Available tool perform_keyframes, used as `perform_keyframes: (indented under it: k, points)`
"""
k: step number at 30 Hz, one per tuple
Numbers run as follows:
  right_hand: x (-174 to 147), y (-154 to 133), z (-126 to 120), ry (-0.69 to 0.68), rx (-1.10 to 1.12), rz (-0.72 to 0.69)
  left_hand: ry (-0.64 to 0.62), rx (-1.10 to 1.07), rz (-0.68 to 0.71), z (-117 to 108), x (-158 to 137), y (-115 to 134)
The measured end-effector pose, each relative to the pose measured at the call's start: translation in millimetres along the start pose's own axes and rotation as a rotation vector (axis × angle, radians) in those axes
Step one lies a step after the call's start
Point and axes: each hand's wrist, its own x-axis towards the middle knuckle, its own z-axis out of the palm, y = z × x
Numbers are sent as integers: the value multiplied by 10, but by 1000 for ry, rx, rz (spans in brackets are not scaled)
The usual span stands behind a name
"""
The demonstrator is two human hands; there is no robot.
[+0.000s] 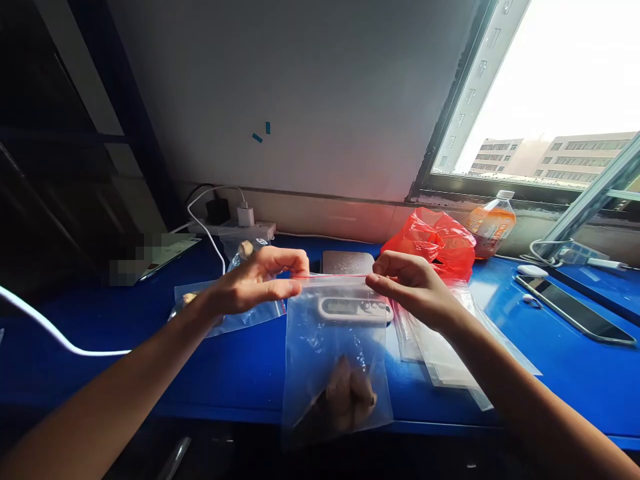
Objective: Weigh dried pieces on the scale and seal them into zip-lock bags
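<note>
zip bag (pixel 336 360) hangs below left hand (pixel 255 283), right hand (pixel 413 287) grip.

A blue tabletop (pixel 550 360) runs across the lower view. Behind it, from ten to one o'clock, a plain grey wall (pixel 310 87) with two small blue tape marks (pixel 263 132). At two o'clock, a dark-framed window (pixel 550 80) pours in bright daylight, pale buildings (pixel 565 159) beyond. At nine o'clock, dark shelving (pixel 55 153) sits in shadow.
</note>
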Motion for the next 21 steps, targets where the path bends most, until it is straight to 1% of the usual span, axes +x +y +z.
perform_keyframes:
  k: [3,5,9,11,16,21]
  points:
    - [3,-5,-6,2,15,8,-15,-83,8,-75,-15,-77]
    - [6,7,-15,13,14,7,-30,-94,0,-107,-18,-105]
    - [7,49,-25,49,-29,13,-24,-4,-31,-108,-2,-79]
    - [5,60,-23,63,-50,20,-18,27,-19,-92,13,-58]
    - [7,60,-27,16,-36,32,7,9,44,-84,30,-99]
    - [17,75,-49,-33,93,68,8,-132,19,-99,18,-146]
